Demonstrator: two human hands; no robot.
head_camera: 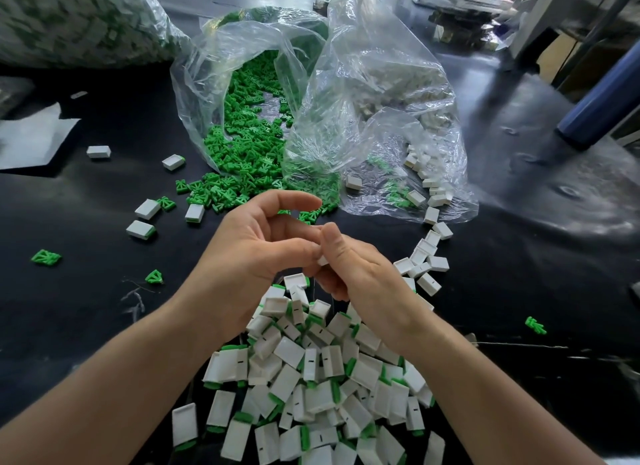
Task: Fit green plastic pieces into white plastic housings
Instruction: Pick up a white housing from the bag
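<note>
white little plastic housing [322, 260] is pinched in the right hand [349, 270]. left hand [256, 249] curls close; its hold i cannot tell. push a green plastic piece [182, 186] in straight.

A white paper sheet [31, 138] lies on the black tabletop [86, 308] well left of the left hand [249, 253]; a blue tube [602, 93] leans far beyond the right hand [356, 274]

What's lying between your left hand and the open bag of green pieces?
Head view: spilled loose green pieces on the black mat, running from the bag mouth almost to the left hand.
</note>
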